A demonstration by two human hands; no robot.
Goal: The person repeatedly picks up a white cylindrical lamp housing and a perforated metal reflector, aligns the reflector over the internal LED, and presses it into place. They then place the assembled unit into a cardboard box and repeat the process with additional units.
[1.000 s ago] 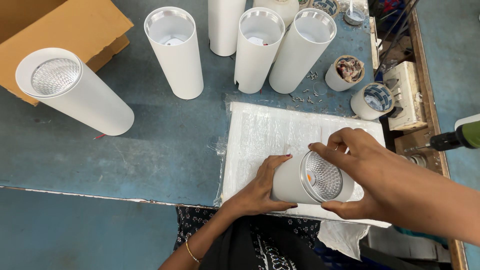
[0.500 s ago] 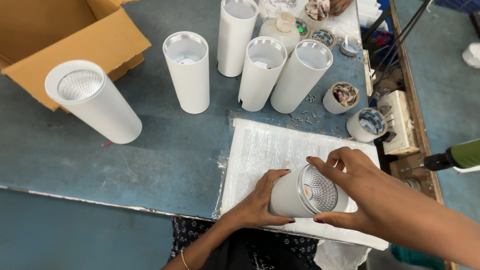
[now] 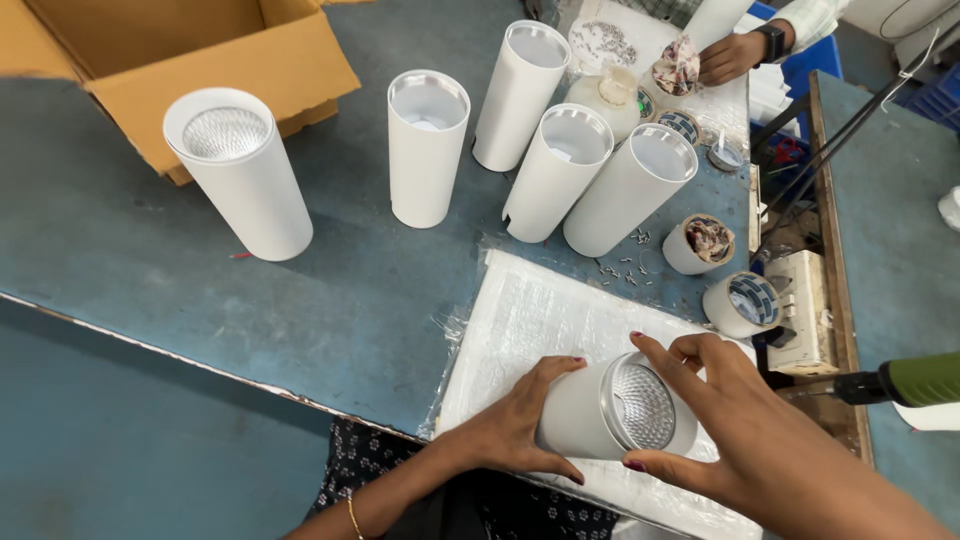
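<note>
While both hands (image 3: 640,420) still grip the lamp cylinder (image 3: 610,408), another person's hand (image 3: 728,58) appears.

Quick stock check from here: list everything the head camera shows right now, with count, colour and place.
Held lamp housing: one, white with ribbed silver reflector, lying on the foam sheet between both hands.
Finished housing: one, white, reflector fitted, upright at left by the box.
Empty housings: four, white, upright at table centre.
Cardboard box: one, brown, open, top left.
Foam sheet: one, white, near table edge.
Tape rolls holding small parts: two, whitish, right of the housings.
Loose screws: several, silver, above the sheet.
Power tool: one, green, right edge.
Table: blue.
Another person's hand: one, top right.
Left hand: on the housing body.
Right hand: around the reflector rim.
</note>
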